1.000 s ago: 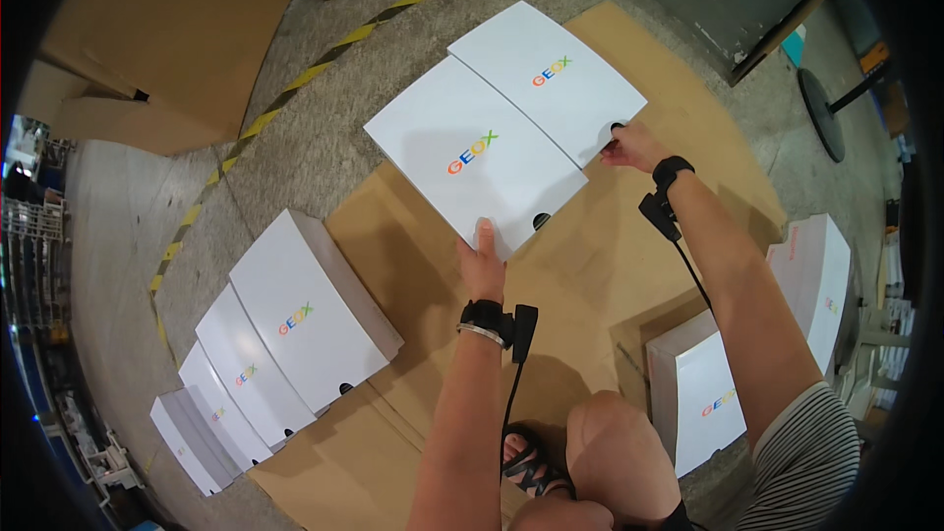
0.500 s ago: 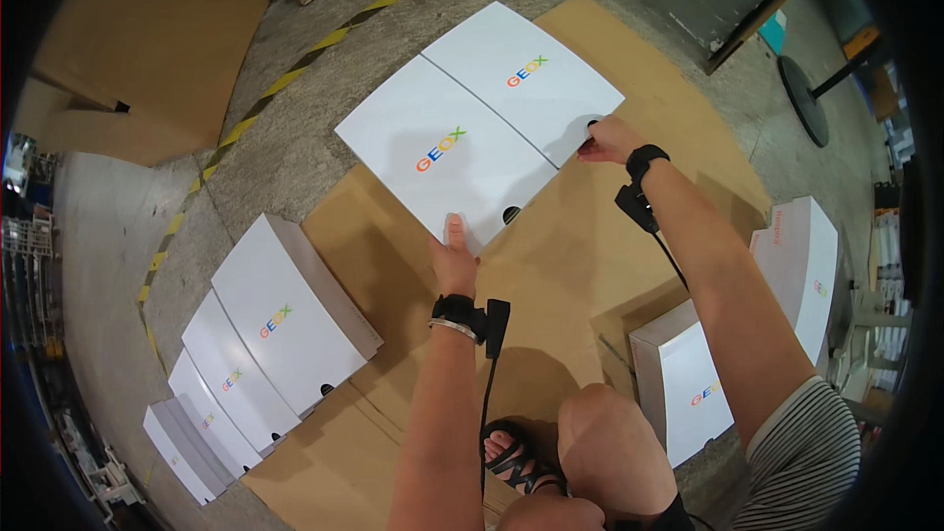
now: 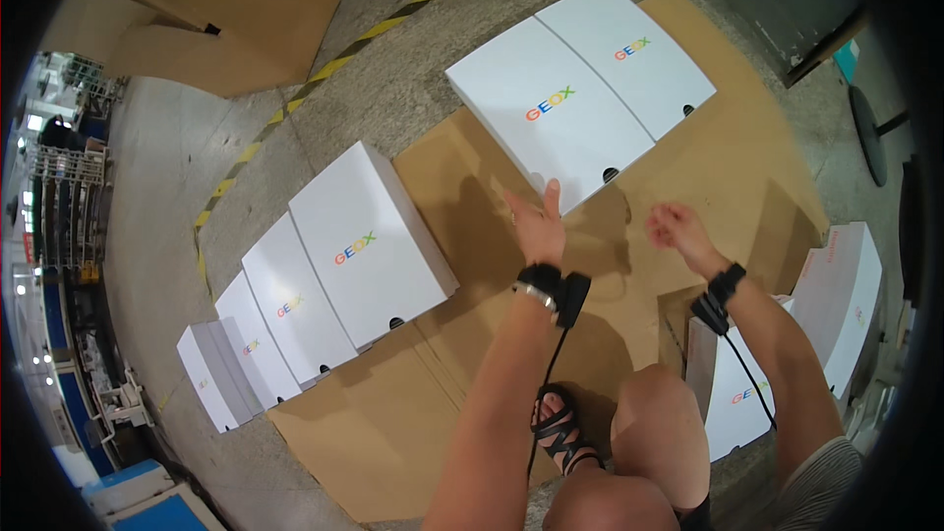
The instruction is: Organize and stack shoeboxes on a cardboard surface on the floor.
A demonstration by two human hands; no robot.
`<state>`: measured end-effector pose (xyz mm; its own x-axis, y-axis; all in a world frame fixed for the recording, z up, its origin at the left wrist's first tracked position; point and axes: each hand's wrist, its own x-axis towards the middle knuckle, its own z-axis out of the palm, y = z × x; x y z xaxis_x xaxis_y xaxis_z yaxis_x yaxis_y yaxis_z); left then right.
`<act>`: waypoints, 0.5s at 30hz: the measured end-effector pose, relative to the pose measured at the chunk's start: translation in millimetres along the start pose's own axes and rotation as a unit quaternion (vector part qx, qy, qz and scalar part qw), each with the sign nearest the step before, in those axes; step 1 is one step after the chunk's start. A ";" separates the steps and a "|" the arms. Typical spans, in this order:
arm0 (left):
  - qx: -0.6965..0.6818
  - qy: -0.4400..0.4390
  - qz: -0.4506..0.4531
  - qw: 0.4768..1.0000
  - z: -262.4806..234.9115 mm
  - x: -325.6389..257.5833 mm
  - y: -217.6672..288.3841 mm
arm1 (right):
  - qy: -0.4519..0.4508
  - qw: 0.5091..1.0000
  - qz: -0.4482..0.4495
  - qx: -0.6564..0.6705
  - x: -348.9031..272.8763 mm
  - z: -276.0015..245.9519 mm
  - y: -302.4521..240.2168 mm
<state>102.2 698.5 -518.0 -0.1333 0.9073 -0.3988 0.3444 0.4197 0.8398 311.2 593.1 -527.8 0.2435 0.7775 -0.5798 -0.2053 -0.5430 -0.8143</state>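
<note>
Two white lidded shoe boxes lie side by side ahead of me, a near box (image 3: 521,128) and a far box (image 3: 629,44). Each has a colourful logo on its lid and a dark half-round notch at its front edge. My left hand (image 3: 539,228) is at the near box's closest corner, fingers spread and thumb up; whether it touches the cardboard is unclear. Away from the boxes, my right hand (image 3: 678,233) hovers over the cardboard sheet (image 3: 728,167) with loosely bent fingers and nothing in them. Both wrists wear black straps with cabled devices.
A row of white shoe boxes (image 3: 369,236) runs along the left side of the sheet. More white boxes (image 3: 836,305) stand at the right, partly behind my right arm. Yellow-black tape (image 3: 369,39) crosses the concrete floor. A round black stand base (image 3: 865,136) is at far right.
My right hand has let go of the far box's front edge and drawn back toward me. My left hand's fingers have spread at the near box's corner. The whole view has shifted leftward.
</note>
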 end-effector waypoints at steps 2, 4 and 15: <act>0.056 -0.021 0.277 0.959 -48.0 -19.4 -3.3 | -0.046 0.999 0.014 -0.003 -27.9 11.8 14.0; 0.247 0.014 0.373 0.894 -96.8 -37.3 -1.9 | -0.058 0.996 0.059 -0.022 -52.9 11.7 26.3; 0.460 -0.016 0.378 0.803 -283.9 -18.9 -82.8 | -0.122 0.989 0.071 -0.044 -58.5 56.7 41.5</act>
<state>-187.6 653.9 -475.4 0.4566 0.8864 0.0760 0.8583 -0.4614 0.2245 234.7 543.0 -526.1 -0.0198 0.7389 -0.6736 -0.1349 -0.6695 -0.7305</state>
